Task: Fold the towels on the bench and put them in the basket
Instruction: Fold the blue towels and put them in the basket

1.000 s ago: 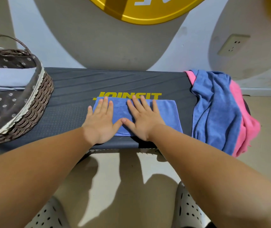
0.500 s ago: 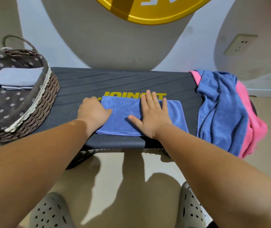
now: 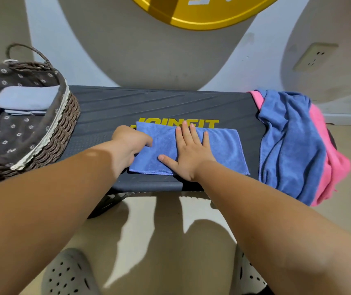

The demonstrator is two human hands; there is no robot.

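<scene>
Slippage is the likely trouble: with the folded blue towel (image 3: 223,150) lying in the middle of the surface (image 3: 159,103), the right grip (image 3: 189,152) pressing flat and unclenched on it and the left grip (image 3: 131,143) curled round its left edge, an uneven lift could drag the layers askew.

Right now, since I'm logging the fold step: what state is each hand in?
Left hand: fingers curled, gripping the left edge of the blue towel.
Right hand: open, pressed flat on the blue towel.
</scene>
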